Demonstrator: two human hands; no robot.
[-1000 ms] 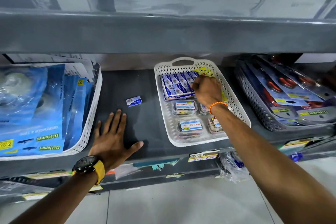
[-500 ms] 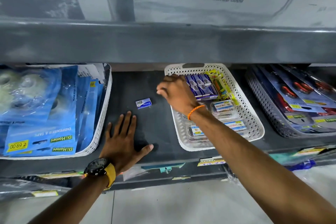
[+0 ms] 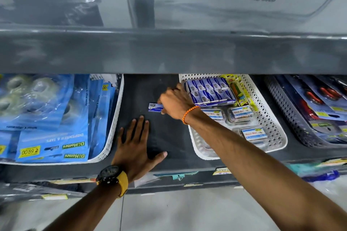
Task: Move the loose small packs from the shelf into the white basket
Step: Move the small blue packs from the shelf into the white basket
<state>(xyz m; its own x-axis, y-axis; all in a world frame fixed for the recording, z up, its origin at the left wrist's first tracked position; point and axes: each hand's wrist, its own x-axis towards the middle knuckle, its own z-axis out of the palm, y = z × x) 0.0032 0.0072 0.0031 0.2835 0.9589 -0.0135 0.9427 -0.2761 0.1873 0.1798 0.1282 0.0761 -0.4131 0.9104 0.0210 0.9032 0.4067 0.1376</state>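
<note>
Head view: right hand (image 3: 175, 104) pinches small blue-white pack (image 3: 155, 107) at nine o'clock of white perforated basket (image 3: 279, 137); a weak pinch may drop it.

1 head-worn wide-angle view, close, looking forward and down into a dark shelf (image 3: 169, 137), floor below

Blue tape packs (image 3: 52, 118): "D.Homes", yellow tag "69.00"; clear boxes (image 3: 241, 113): "Maruti Mart"

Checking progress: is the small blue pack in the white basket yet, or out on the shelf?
Out. The small blue pack lies on the dark shelf, left of the white basket, at the right hand fingertips.
</note>
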